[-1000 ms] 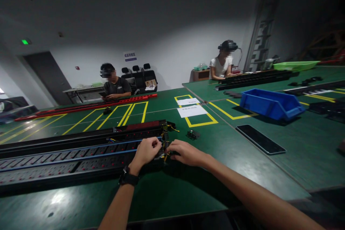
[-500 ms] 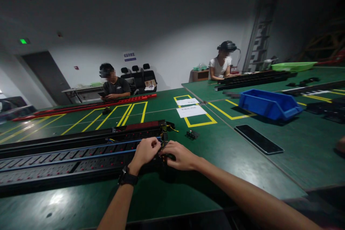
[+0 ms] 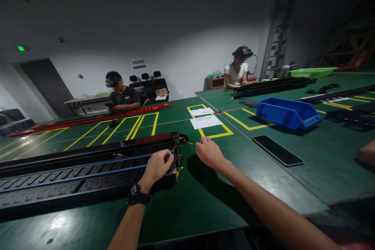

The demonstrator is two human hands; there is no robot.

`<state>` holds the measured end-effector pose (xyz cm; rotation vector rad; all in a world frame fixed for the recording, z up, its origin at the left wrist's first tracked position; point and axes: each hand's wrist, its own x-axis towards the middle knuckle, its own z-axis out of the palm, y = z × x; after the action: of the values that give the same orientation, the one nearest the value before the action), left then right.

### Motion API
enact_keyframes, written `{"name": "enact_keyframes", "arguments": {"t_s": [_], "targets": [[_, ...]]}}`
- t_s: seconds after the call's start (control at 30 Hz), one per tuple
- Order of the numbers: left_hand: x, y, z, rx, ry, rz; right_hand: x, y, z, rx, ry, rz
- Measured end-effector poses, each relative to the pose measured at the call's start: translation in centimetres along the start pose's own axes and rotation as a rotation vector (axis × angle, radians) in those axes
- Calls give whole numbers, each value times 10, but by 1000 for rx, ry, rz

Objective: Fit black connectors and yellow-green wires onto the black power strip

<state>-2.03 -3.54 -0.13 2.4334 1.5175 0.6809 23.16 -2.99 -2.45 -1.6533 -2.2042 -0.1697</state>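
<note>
Resting on the right end of the nearest black power strip (image 3: pixel 88 175), the left hand (image 3: pixel 156 168) is curled into a loose fist, knuckles up, a dark watch (image 3: pixel 137 196) on its wrist. Whether its fingers pinch anything underneath cannot be told. Yellow and blue wires (image 3: pixel 177 164) stick out of that open end, just right of the fist. The strip lies long across the near left of the green table (image 3: pixel 187 211), with more black strips side by side behind it.

The right hand (image 3: pixel 208 152) hangs above the table just right of the strip's end, fingers loosely bent and holding nothing, apart from the strip.

Farther right lie a flat black plate (image 3: pixel 277 150) and a blue bin (image 3: pixel 288 113). Two white paper sheets (image 3: pixel 205 117) sit inside yellow floor-tape markings near the middle. At the far side a long red strip (image 3: pixel 96 118) lies before a seated person (image 3: pixel 120 95); another seated person (image 3: pixel 237 72) works at the far right.
</note>
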Motion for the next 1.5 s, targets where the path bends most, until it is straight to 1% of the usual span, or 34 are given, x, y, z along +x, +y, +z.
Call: {"name": "enact_keyframes", "arguments": {"t_s": [0.07, 0.17, 0.2, 0.23, 0.27, 0.33, 0.47, 0.6, 0.7, 0.83, 0.97, 1.07, 1.17, 1.3, 1.4, 1.5], "targets": [[1, 0, 1, 57, 24, 35, 0, -13, -1, 83, 40, -99], [1, 0, 3, 126, 32, 68, 1, -32, -1, 184, 22, -324], [1, 0, 3, 139, 20, 71, 1, -35, 0, 195, 9, -365], [1, -1, 4, 147, 3, 75, 2, -36, 0, 202, 3, -376], [1, -1, 4, 154, -18, 81, 2, -34, 1, 212, 3, -362], [1, -2, 5, 162, -56, 98, 4, -25, 1, 238, 11, -278], [1, -2, 4, 157, -96, 122, 7, 6, -1, 277, 13, -74], [1, 3, 1, 191, -123, 92, 11, 33, -6, 238, 6, 94], [1, 5, 0, 206, -134, 59, 12, 46, -8, 191, -20, 195], [2, 2, 0, 126, -114, 52, 11, 53, -5, 208, -80, 293], [6, 2, -1, 93, -114, 21, 10, 55, 1, 200, -126, 312], [10, 10, -1, 111, -109, -67, 9, 53, 3, 148, -121, 306], [14, 16, 2, 115, -72, -166, 9, 46, 2, 48, -109, 311], [19, 15, 8, 100, -36, -238, 9, 36, 0, -57, -32, 281], [21, 11, 7, 72, -49, -270, 10, 31, 1, -53, 42, 253], [23, 10, 4, 49, -63, -297, 11, 28, 5, -17, 79, 220]]}}
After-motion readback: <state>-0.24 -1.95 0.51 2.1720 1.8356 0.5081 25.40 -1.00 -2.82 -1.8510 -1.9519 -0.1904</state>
